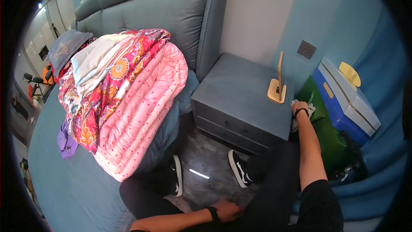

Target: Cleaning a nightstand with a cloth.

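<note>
My right hand (301, 107), with a dark band at its wrist, reaches down beside the grey nightstand (242, 90). Its fingers close on a crumpled pale cloth (294, 124), which lies between the nightstand and a green box (332, 146); the fingertips are partly hidden. Low in the picture, my left hand (228, 209) rests by my thigh, its fingers curled together and nothing visible in them. On the nightstand stands a thin wooden lamp-like stand (277, 92) with a flat base.
To the left a blue bed (64, 184) carries a folded pink quilt (141, 107), patterned bedding (92, 111) and a purple cloth (67, 141). A blue-and-white box (343, 99) leans at the right by a blue curtain (386, 163). A wall socket (306, 49) is above.
</note>
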`<state>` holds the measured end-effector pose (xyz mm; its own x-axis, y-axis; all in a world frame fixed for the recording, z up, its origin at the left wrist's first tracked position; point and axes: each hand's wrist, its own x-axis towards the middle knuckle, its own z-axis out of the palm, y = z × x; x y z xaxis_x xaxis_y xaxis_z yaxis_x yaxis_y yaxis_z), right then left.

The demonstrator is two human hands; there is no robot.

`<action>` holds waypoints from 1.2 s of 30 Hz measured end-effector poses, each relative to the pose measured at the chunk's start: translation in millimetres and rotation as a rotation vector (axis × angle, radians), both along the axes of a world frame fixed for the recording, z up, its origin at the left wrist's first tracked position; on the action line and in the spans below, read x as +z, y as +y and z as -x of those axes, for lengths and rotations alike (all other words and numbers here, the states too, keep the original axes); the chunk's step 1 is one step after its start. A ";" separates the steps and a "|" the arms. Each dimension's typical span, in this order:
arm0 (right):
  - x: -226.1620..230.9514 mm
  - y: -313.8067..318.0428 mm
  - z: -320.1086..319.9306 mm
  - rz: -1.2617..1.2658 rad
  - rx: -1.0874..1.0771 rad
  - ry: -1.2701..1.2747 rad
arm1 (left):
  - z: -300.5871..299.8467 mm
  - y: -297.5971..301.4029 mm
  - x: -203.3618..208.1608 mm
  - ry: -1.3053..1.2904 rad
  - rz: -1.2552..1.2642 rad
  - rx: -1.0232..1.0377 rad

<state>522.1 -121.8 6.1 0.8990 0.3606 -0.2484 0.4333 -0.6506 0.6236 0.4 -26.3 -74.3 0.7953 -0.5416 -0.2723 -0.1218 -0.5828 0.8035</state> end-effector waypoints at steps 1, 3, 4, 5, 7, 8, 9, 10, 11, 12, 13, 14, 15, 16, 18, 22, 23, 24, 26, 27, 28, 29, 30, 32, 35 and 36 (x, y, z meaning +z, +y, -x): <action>2.7 -3.6 4.3 0.006 -0.002 -0.008 | 0.5 -0.7 -7.8 -0.044 0.002 -0.026; 7.2 -4.4 20.9 0.049 0.028 0.017 | 4.3 -3.1 -10.5 -0.089 0.016 -0.060; 6.8 -4.9 25.0 0.032 0.018 0.022 | 5.4 -2.0 -9.3 -0.111 0.004 -0.055; 9.0 -6.4 28.6 0.039 0.013 0.021 | 4.9 -1.7 -7.5 -0.133 -0.008 -0.048; 9.3 -12.0 37.7 0.034 0.097 0.039 | 5.0 -1.4 -0.8 -0.102 -0.034 -0.064; 11.6 -15.6 40.3 0.056 0.125 0.059 | 4.3 -0.4 1.9 -0.077 -0.067 -0.073; 14.6 -13.6 44.8 0.059 0.121 0.068 | 4.4 1.2 2.6 -0.069 -0.063 -0.077; 14.1 -11.3 49.5 0.071 0.129 0.078 | 6.7 2.7 0.4 -0.066 -0.040 -0.065; 12.9 -10.6 50.4 0.083 0.136 0.089 | 7.7 4.0 -0.9 -0.063 -0.018 -0.053; 2.3 -24.9 34.1 0.089 0.121 0.079 | 2.0 0.8 3.2 -0.065 0.006 -0.077; 3.3 -22.5 35.8 0.097 0.115 0.095 | 1.4 2.6 10.7 -0.094 -0.077 -0.087; 5.3 -21.3 36.5 0.097 0.135 0.105 | 1.9 2.4 13.2 -0.124 -0.159 -0.100; 10.1 -16.4 38.0 0.091 0.159 0.115 | 5.0 0.6 5.4 -0.110 -0.152 -0.103; 11.5 -16.0 35.2 0.094 0.153 0.129 | 7.8 -1.2 -2.7 -0.095 -0.092 -0.045; 11.9 -16.8 30.3 -0.017 0.140 0.099 | 13.0 -5.3 -13.7 -0.064 -0.028 0.003; 9.9 -22.5 26.4 -0.167 0.088 0.090 | 3.8 3.1 8.9 -0.169 -0.025 0.026; 3.9 -32.9 21.1 -0.158 0.082 0.088 | 0.4 2.9 13.5 -0.252 -0.025 0.052; -0.2 -30.6 21.3 -0.203 0.073 0.057 | 3.6 1.6 3.0 -0.250 -0.029 0.063; -3.1 -25.6 25.9 -0.276 0.093 0.004 | 8.7 -0.9 -18.6 -0.302 -0.007 0.092; -5.0 -26.2 26.5 -0.277 0.099 0.003 | 4.5 1.1 -12.6 -0.322 0.003 0.100; -7.8 -27.1 26.1 -0.304 0.045 -0.026 | 2.7 4.2 -6.2 -0.353 -0.045 0.080; -11.0 -27.9 25.5 -0.332 -0.009 -0.054 | 1.9 6.3 1.2 -0.384 -0.094 0.061; -15.4 -35.1 19.3 -0.343 -0.010 -0.068 | 1.7 5.9 5.0 -0.393 -0.095 0.064; -16.3 -32.2 21.7 -0.329 0.007 -0.072 | 3.3 7.6 8.3 -0.295 0.017 0.113; -17.3 -30.1 26.7 -0.262 0.080 -0.079 | 6.3 1.7 -17.6 -0.154 -0.013 0.007; -16.9 -31.8 29.3 -0.292 0.074 -0.067 | 6.8 0.7 -17.6 -0.165 -0.012 0.015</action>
